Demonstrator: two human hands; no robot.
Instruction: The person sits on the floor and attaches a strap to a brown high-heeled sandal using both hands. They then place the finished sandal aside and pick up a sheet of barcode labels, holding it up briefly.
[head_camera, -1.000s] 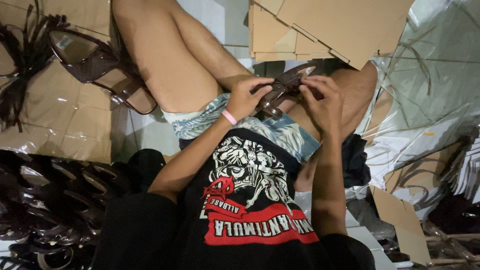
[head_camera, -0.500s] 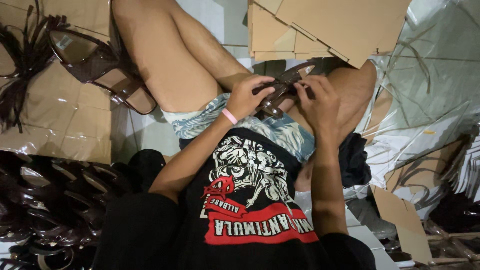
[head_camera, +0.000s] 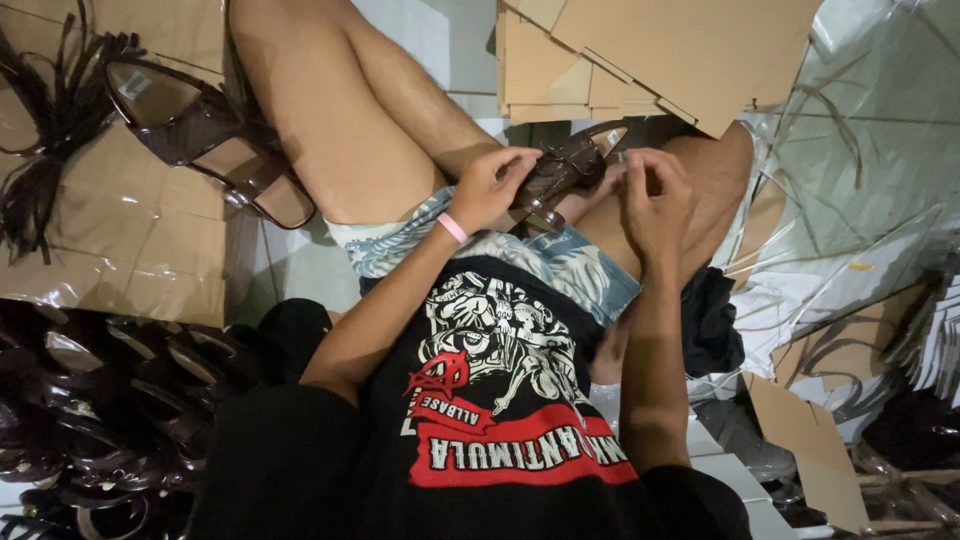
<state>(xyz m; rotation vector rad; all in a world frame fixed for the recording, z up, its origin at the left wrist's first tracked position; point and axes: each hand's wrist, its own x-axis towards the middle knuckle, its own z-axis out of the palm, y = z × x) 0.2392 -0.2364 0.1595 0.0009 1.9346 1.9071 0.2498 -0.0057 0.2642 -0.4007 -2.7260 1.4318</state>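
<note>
Since half a second ago, right hand (head_camera: 655, 195) has lifted slightly off the brown sandal (head_camera: 565, 170), its fingers (head_camera: 640, 170) curled at the toe end, pinching something too small to tell. Left hand (head_camera: 490, 185) wraps the sandal's middle above the lap.

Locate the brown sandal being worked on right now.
Head view, upper centre: the brown sandal rests on the person's lap, gripped by the left hand, with the right hand at its end, just below the stacked cardboard sheets.
</note>
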